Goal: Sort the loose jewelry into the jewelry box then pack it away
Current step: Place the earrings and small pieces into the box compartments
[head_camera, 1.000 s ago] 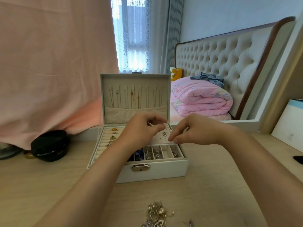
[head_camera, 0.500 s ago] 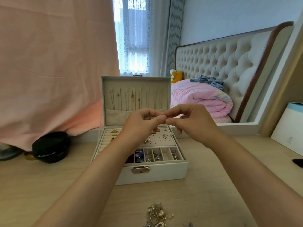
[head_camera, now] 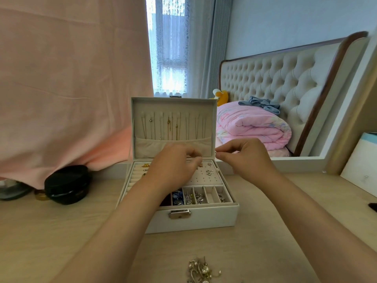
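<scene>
The white jewelry box [head_camera: 204, 220] stands open on the desk, its lid [head_camera: 173, 107] upright with thin necklaces hanging inside. My left hand [head_camera: 173, 166] hovers over the box's perforated earring panel [head_camera: 206, 177], thumb and fingers pinched on a small earring that they mostly hide. My right hand [head_camera: 246, 158] is just right of the lid, pinching a tiny silver piece [head_camera: 215, 153] at its fingertips. The front compartments [head_camera: 193, 198] hold blue and silver items. A pile of loose jewelry [head_camera: 201, 270] lies on the desk near the bottom edge.
A black round case [head_camera: 67, 183] sits on the desk at the left, under a pink cloth. A white box [head_camera: 361, 166] leans at the right, with a dark object [head_camera: 373, 207] at the frame edge. Behind the desk is a bed with a folded pink quilt [head_camera: 253, 123].
My hands met fingertip to fingertip above the box half a second ago. They have since pulled apart, the right one moving right with the tiny silver piece.
</scene>
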`<state>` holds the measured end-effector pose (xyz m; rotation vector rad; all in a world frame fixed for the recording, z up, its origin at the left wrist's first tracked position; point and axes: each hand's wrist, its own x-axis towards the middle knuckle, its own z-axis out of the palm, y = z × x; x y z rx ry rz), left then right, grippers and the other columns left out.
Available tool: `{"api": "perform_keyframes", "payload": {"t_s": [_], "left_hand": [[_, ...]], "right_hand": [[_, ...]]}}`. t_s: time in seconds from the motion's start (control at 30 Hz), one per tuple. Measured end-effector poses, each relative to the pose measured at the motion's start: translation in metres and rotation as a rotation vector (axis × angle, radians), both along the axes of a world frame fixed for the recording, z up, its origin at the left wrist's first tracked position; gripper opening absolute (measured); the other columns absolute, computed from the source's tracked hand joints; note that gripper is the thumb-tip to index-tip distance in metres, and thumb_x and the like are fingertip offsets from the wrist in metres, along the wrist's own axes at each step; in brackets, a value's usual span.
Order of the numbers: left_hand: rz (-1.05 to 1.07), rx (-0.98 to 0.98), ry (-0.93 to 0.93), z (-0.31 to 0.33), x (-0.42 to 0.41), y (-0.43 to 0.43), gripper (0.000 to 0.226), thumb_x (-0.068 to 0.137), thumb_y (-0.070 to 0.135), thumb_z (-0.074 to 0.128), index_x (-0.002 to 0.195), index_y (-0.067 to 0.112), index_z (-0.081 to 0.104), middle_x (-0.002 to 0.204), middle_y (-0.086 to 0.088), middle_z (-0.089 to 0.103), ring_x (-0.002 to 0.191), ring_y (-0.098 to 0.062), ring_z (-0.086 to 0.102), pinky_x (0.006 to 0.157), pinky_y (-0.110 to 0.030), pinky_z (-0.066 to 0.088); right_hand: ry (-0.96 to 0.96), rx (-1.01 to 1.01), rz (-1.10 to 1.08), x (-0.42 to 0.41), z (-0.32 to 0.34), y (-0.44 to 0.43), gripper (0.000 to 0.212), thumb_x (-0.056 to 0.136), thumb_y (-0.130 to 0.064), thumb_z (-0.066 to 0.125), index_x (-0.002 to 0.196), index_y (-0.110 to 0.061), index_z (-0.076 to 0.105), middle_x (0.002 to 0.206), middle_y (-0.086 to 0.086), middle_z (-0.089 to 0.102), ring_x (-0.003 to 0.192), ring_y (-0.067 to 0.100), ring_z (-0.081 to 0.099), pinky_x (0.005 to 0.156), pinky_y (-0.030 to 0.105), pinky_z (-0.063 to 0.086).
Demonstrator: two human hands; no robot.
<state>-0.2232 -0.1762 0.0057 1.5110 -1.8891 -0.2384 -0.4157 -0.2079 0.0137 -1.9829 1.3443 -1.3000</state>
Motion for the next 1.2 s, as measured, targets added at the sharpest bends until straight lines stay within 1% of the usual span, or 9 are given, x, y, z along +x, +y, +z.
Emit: {"api": "perform_keyframes", "payload": {"t_s": [0.07,0.17,0.27,0.43,0.67,0.87,1.0,1.1,1.2], "left_hand": [[0.008,0.051,-0.169,-0.002,0.000,0.001,0.031,0.096,0.047,0.057,0.125,0.038,0.065,0.135,0.014,0.057,0.131,-0.010,0.041,0.111,-0.040,0.035],[-0.032,0.125,-0.280,-0.005,-0.003,0.001,0.049,0.097,0.051,0.050,0.143,0.035,0.050,0.148,0.009,0.046,0.139,-0.014,0.030,0.112,-0.038,0.026],[-0.065,0.175,-0.318,-0.009,-0.004,0.000,0.056,0.096,0.053,0.049,0.149,0.034,0.043,0.152,0.008,0.039,0.142,-0.014,0.024,0.114,-0.037,0.024],[-0.077,0.177,-0.360,-0.012,-0.002,-0.003,0.060,0.094,0.056,0.050,0.149,0.031,0.043,0.152,0.007,0.039,0.140,-0.015,0.026,0.117,-0.038,0.026],[-0.075,0.164,-0.374,-0.013,-0.003,-0.005,0.060,0.095,0.056,0.049,0.149,0.031,0.043,0.151,0.006,0.040,0.140,-0.016,0.027,0.114,-0.038,0.026],[-0.075,0.167,-0.364,-0.015,-0.002,-0.007,0.061,0.094,0.059,0.049,0.149,0.031,0.043,0.150,0.006,0.042,0.140,-0.016,0.027,0.115,-0.039,0.027],[-0.078,0.153,-0.338,-0.017,-0.002,-0.006,0.066,0.094,0.059,0.051,0.153,0.034,0.036,0.153,0.007,0.039,0.142,-0.015,0.025,0.115,-0.036,0.025],[-0.076,0.154,-0.349,-0.017,-0.002,-0.006,0.065,0.093,0.060,0.050,0.152,0.035,0.037,0.152,0.008,0.038,0.141,-0.014,0.025,0.114,-0.036,0.024],[-0.076,0.152,-0.348,-0.018,-0.003,-0.005,0.062,0.093,0.062,0.049,0.148,0.035,0.043,0.152,0.009,0.035,0.141,-0.013,0.024,0.115,-0.036,0.024]], "right_hand": [[0.123,0.008,-0.065,-0.001,-0.005,-0.005,0.025,0.076,-0.019,0.084,0.066,-0.039,0.072,0.069,-0.023,0.070,0.072,-0.010,0.064,0.069,0.012,0.046],[0.322,0.010,-0.123,0.001,-0.009,-0.009,0.013,0.079,-0.027,0.080,0.073,-0.037,0.074,0.077,-0.021,0.072,0.081,-0.004,0.065,0.074,0.023,0.049],[0.462,-0.017,-0.149,0.007,-0.009,-0.010,0.007,0.084,-0.031,0.075,0.081,-0.038,0.076,0.086,-0.021,0.072,0.085,0.001,0.063,0.074,0.025,0.049],[0.627,-0.093,-0.182,0.014,-0.008,-0.012,0.007,0.088,-0.034,0.070,0.091,-0.036,0.076,0.096,-0.018,0.072,0.089,0.005,0.057,0.075,0.028,0.045],[0.628,-0.109,-0.174,0.014,-0.011,-0.014,0.007,0.089,-0.035,0.069,0.091,-0.037,0.075,0.097,-0.018,0.071,0.090,0.005,0.059,0.074,0.027,0.045],[0.663,-0.084,-0.115,0.013,-0.011,-0.014,0.011,0.089,-0.035,0.065,0.091,-0.036,0.076,0.094,-0.020,0.069,0.084,0.001,0.050,0.072,0.026,0.041],[0.589,0.035,0.008,0.005,-0.008,-0.016,0.013,0.088,-0.033,0.064,0.085,-0.040,0.074,0.087,-0.028,0.062,0.093,-0.001,0.057,0.084,0.030,0.050],[0.547,0.040,0.038,0.003,-0.009,-0.018,0.020,0.087,-0.026,0.061,0.090,-0.040,0.074,0.099,-0.024,0.068,0.101,-0.001,0.060,0.093,0.033,0.052],[0.573,0.060,0.058,0.004,-0.009,-0.016,0.023,0.086,-0.021,0.059,0.086,-0.042,0.071,0.103,-0.021,0.064,0.105,0.004,0.058,0.095,0.035,0.050]]}}
